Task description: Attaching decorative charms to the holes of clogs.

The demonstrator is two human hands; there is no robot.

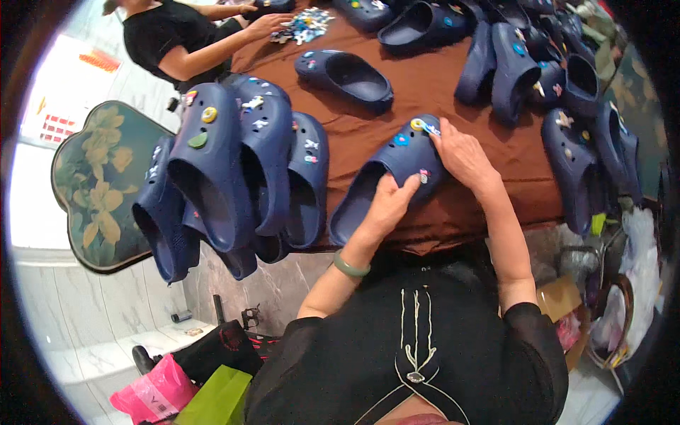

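Observation:
A navy blue foam clog (pixel 386 173) lies at the table's near edge in front of me, toe pointing away and to the right. My left hand (pixel 388 205) grips it at the rim of its opening, some fingers hidden inside. My right hand (pixel 464 154) is closed against the far right side of the toe, fingertips at a pale charm beside a yellow round charm (pixel 418 124). A blue charm (pixel 401 139) and a small pink-and-white charm (pixel 424 176) also sit on the toe. What the right fingertips pinch is partly hidden.
The table has a brown cloth (pixel 432 78). Several decorated clogs (pixel 212 156) crowd its left edge, more (pixel 510 67) its far right. One clog (pixel 347 78) lies beyond mine. A co-worker's hand (pixel 269 26) touches a pile of charms (pixel 306 25). A floral chairback (pixel 106 188) stands left.

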